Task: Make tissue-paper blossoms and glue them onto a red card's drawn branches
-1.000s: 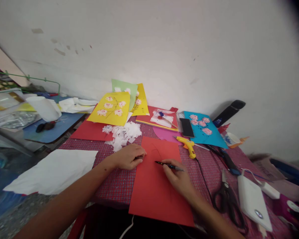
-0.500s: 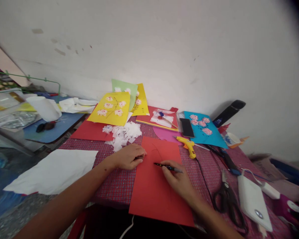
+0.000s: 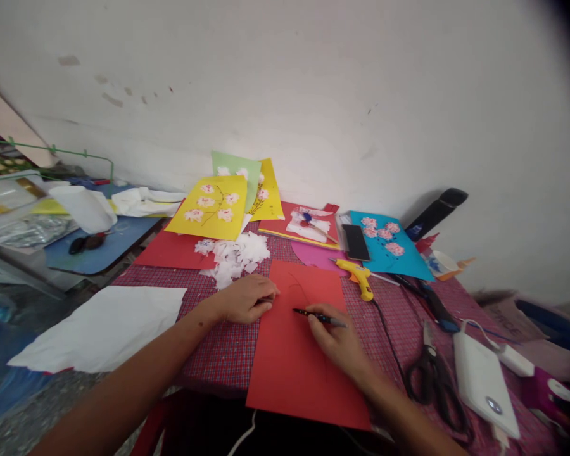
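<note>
A sheet of red paper [image 3: 289, 373] lies in front of me, with a few thin dark curved lines drawn on its upper part. My right hand [image 3: 335, 335] grips a black pen [image 3: 330, 318], its tip at the middle of the sheet. At the paper's left edge rests my left hand [image 3: 247, 299], fingers curled in; something small and dark seems to be between them, but I cannot make it out. Just beyond that hand is a heap of torn white paper pieces [image 3: 237, 256]. A yellow glue gun [image 3: 356, 275] lies to the right of the red sheet.
Black scissors [image 3: 434, 380] and a white power bank [image 3: 485, 377] lie at right. A phone [image 3: 355, 242] is beside a blue flower picture [image 3: 411, 259]. Yellow flower pictures [image 3: 209, 206] stand at the back. White cloth-like paper [image 3: 109, 326] hangs at left. The wall [image 3: 313, 95] is behind.
The view has shifted very slightly. Both hands, the pen and the red paper look the same as before.
</note>
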{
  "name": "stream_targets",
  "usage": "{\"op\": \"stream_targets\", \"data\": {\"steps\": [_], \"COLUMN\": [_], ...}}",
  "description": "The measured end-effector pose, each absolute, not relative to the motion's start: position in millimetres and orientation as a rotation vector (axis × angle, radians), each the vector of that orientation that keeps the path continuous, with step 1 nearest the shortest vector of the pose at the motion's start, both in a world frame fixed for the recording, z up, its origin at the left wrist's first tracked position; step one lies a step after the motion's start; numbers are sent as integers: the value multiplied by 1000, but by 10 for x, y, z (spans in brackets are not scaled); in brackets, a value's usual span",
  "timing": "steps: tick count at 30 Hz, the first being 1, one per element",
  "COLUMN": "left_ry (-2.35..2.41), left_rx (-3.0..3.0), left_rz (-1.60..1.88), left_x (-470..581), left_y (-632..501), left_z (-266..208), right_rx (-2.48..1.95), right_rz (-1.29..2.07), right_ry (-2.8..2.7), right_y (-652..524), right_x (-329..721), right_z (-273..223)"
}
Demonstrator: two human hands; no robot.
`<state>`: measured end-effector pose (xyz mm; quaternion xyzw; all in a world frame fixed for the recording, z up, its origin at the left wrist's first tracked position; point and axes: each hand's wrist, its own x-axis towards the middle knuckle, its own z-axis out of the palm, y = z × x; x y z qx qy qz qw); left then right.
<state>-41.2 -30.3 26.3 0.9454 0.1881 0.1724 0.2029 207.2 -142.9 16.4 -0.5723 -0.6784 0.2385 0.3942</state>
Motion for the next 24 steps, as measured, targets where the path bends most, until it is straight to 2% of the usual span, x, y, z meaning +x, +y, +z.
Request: {"op": "stream_targets", "data": {"steps": [14,24], "left_ry": [498,489], "left_rx": [2632,2638], "left_rz": [491,475], "left_x": [-397,-394], "left_y": [-300,-289], "left_z": [272,272], "right_rx": [-1640,-1321], "right_rz": [522,519], "right_ry": [-1525,-1875], "right_y": [-1467,-1868], "right_x": [2274,2175], "right_z": [102,232]}}
